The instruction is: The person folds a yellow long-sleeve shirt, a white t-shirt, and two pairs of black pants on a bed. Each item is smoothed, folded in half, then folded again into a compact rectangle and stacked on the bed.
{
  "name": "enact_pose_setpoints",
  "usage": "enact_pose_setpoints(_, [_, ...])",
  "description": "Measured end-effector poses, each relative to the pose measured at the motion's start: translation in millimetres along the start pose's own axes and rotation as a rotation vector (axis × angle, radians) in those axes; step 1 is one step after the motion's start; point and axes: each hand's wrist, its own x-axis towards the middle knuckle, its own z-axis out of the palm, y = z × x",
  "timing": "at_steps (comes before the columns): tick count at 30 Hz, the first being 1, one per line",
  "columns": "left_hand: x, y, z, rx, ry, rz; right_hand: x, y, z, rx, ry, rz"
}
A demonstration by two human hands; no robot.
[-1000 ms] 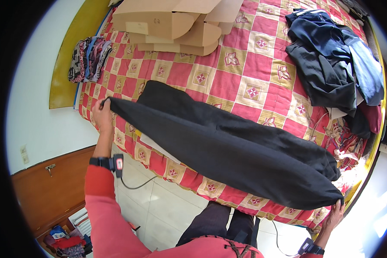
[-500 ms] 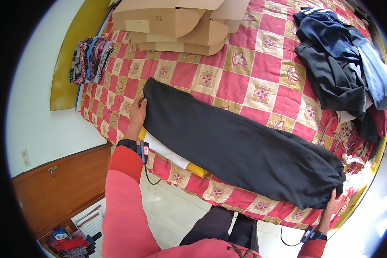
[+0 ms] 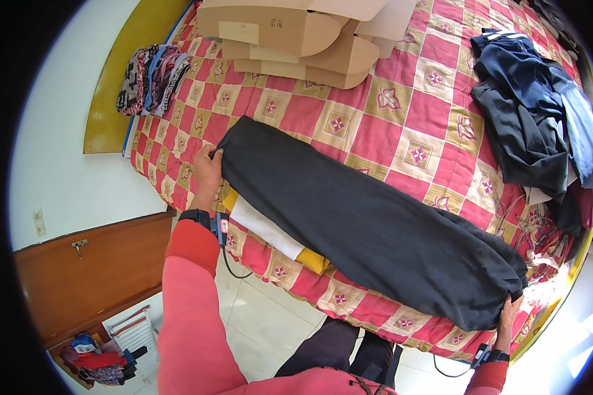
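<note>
A pair of black trousers (image 3: 369, 217), folded lengthwise into a long strip, lies slantwise across the near side of the bed. At its far-left end, my left hand (image 3: 207, 170) pinches the corner between thumb and fingers. My right hand (image 3: 509, 314) grips the gathered edge at the near-right end; the cloth partly hides its fingers. Under the trousers' near edge, a white and yellow cloth (image 3: 267, 227) shows in part.
A checked red and beige bedspread (image 3: 408, 115) covers the bed. Flattened cardboard boxes (image 3: 296, 39) lie at the back, folded clothes (image 3: 153, 79) at the far left. Dark and blue garments (image 3: 527, 105) are heaped at right, above tangled strings (image 3: 540, 230). An open wooden cabinet (image 3: 92, 270) stands lower left.
My left hand has drawn the trousers' corner outward to the left, stretching it into a point. My right hand keeps its grip. The whole view has shifted slightly.
</note>
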Motion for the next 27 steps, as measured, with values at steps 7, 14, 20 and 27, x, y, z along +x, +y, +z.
enact_pose_setpoints(7, [-3, 56, 17, 0.369, 0.166, 0.477, -1, -11, -4, 0.041, -0.109, -0.021])
enact_pose_setpoints(14, [-10, 121, 56, 0.345, -0.158, 0.765, 1, -17, -1, 0.019, -0.099, 0.030])
enact_pose_setpoints(20, [-8, 114, 50, 0.460, -0.241, 0.768, 2, -11, -1, -0.026, -0.098, 0.043])
enact_pose_setpoints(27, [11, 115, 63, 0.376, -0.033, 0.732, 4, -9, 0, -0.012, -0.074, 0.090])
